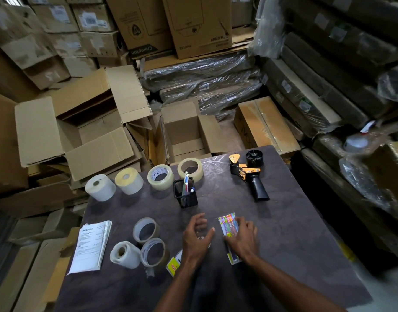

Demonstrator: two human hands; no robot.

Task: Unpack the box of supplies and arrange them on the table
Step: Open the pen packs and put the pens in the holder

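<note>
Both forearms reach in from near edge. Right hand (pixel 241 238) lies flat, fingers spread, pressing on colourful pen pack (pixel 229 224); pack's near end partly hidden under palm, long axis running away from viewer. Left hand (pixel 197 237) open, fingers curled, hovering w/ nothing gripped, hiding most of yellow packet (pixel 172 264). Beyond hands: mesh pen cup (pixel 185 192) on counter (pixel 295 244).
</note>
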